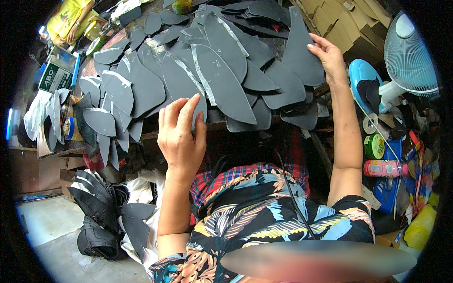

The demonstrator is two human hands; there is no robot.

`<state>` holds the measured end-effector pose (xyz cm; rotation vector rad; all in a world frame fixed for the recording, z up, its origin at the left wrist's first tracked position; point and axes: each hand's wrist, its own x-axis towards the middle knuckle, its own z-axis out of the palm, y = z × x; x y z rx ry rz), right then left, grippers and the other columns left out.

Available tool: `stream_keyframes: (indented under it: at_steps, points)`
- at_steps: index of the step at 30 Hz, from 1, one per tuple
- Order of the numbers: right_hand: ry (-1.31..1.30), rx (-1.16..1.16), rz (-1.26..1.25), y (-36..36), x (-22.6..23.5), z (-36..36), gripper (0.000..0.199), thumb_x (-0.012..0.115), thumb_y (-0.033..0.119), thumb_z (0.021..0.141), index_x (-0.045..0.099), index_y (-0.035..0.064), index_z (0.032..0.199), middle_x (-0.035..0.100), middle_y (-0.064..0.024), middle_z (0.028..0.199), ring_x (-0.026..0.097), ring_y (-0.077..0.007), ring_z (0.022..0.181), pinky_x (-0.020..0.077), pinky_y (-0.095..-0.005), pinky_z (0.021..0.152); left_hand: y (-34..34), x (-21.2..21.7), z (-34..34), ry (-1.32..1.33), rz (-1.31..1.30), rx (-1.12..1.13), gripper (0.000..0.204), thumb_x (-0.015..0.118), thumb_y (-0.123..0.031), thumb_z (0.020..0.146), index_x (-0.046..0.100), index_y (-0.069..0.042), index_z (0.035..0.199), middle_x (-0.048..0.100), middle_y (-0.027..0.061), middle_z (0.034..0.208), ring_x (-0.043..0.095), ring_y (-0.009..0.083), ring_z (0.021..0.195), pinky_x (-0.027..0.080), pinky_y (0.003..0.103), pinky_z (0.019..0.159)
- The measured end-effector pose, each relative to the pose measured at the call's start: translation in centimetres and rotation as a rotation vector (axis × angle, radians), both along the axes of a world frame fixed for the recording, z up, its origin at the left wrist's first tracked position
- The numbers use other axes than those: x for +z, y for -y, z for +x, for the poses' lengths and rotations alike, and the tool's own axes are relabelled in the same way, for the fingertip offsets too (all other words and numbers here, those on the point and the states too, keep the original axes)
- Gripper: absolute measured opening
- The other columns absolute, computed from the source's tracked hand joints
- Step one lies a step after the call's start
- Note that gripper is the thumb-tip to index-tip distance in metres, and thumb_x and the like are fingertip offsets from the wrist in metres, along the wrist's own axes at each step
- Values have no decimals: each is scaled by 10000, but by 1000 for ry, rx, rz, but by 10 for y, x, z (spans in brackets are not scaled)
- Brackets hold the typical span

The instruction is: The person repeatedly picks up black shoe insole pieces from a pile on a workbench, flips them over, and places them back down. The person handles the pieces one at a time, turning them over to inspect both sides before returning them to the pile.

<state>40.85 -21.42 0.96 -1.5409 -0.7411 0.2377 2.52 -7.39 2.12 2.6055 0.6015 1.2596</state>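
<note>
Many flat dark grey cut pieces (141, 87), leaf-shaped and curved, overlap across the work table. Several carry a whitish strip along one edge, such as the long piece (224, 85) in the middle. At the far right, my right hand (329, 59) grips the edge of a large curved grey piece (302, 52) between thumb and fingers. My left hand (181, 137) is raised at the near edge of the pile, its fingers loosely bent and apart, with nothing visible in them. A grey piece shows behind its thumb and index finger.
A blue-and-white fan (408, 61) and cardboard boxes (347, 23) stand at the right, above a pink bottle (384, 168) and a green-lidded tub (374, 146). Bundled black pieces (99, 236) lie lower left. Another person in yellow (66, 21) sits at the far left.
</note>
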Motion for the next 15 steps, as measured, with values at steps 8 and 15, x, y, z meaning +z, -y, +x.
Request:
stream_keyframes:
  at_steps: [8, 15]
  points:
    - [400, -341, 355, 19, 34, -7, 371, 727, 44, 866, 645, -2, 1225, 659, -72, 1120, 595, -143, 1047, 465, -291, 953, -4, -3, -13, -47, 6, 7, 328, 707, -21, 771, 693, -64, 1095, 640, 105, 1046, 602, 301, 928, 521, 387, 789]
    - [145, 198, 219, -5, 49, -80, 443, 638, 20, 909, 547, -5, 1342, 577, -129, 1357, 507, -228, 1292, 341, -364, 1134, -7, -8, -30, -131, -21, 13, 463, 821, -258, 729, 672, -87, 1132, 610, 135, 1151, 575, 335, 1029, 522, 401, 849]
